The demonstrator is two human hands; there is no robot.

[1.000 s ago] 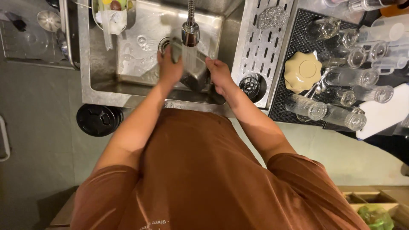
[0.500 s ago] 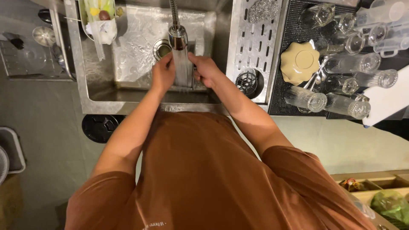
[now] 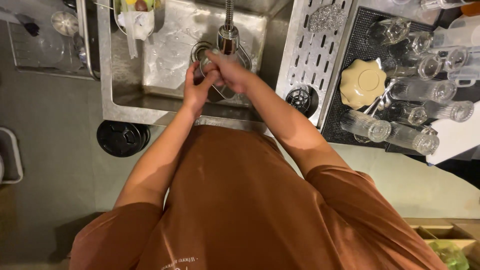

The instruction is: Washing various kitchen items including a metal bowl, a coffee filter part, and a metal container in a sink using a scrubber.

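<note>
Over at the far left, a wire rack (image 3: 47, 42) sits beside the steel sink (image 3: 120, 100). In the basin, the left hand (image 3: 197, 90) cups a clear glass (image 3: 212, 82), grip closed round its side, right under the spray faucet (image 3: 228, 37). The right hand (image 3: 232, 72) presses on the glass from the other side, fingers clenched on the rim. Rightwards, a perforated drainboard (image 3: 312, 55), then a black mat (image 3: 357, 50) carrying a cream flower-shaped dish (image 3: 362, 82) and ribbed tumblers (image 3: 367, 126) lying on their sides.
</note>
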